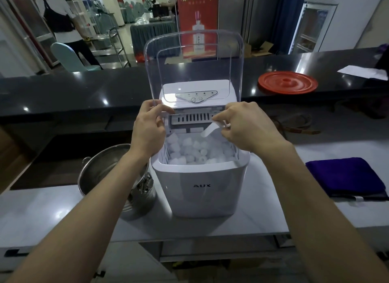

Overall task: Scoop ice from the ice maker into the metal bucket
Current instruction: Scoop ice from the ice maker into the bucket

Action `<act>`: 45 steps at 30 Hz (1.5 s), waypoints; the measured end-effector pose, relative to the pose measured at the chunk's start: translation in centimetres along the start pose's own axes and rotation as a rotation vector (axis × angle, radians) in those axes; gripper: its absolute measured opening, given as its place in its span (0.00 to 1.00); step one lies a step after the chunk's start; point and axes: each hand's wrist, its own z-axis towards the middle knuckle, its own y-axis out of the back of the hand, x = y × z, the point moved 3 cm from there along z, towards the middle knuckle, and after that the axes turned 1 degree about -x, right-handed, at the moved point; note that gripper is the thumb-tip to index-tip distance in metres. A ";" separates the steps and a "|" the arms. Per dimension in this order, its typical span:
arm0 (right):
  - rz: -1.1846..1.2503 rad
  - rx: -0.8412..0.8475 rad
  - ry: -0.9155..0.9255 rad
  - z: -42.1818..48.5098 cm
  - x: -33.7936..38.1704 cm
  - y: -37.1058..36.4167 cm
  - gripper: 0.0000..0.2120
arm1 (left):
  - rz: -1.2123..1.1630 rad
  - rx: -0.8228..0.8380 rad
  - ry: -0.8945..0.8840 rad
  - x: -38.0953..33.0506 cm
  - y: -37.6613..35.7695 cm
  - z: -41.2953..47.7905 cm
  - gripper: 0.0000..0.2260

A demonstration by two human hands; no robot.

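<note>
- While the clear lid [193, 57] is standing raised upright over the ice maker [200, 190], the left grip [149, 129] is pinching the lid's lower left edge with curled fingers.
- The right grip [242, 124] is grasping a white scoop [208, 131] by one end, with thumb and fingertips clenched on it.
- The scoop's long axis is running diagonally, its free end pointing down and leftward at the ice [195, 154] filling the basket; whether it is touching the ice I cannot tell.
- The ice maker is sitting midway along the tabletop [52, 209], close to its near edge.
- The metal bucket [101, 169] is standing upright just beside the machine's left side.
- A purple cloth [345, 177] is lying toward the tabletop's right edge.
</note>
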 end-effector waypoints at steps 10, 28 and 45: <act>-0.102 -0.081 -0.003 -0.4 -0.6 0.5 0.11 | 0.017 0.006 -0.004 -0.2 0.1 -0.2 0.18; -0.009 0.079 -0.183 -0.2 -0.4 -1.6 0.09 | 0.027 0.014 -0.001 -0.5 0.2 -0.1 0.16; 0.020 0.096 -0.180 0.2 -0.1 -3.5 0.11 | 0.031 -0.003 -0.016 -0.8 0.3 -0.2 0.16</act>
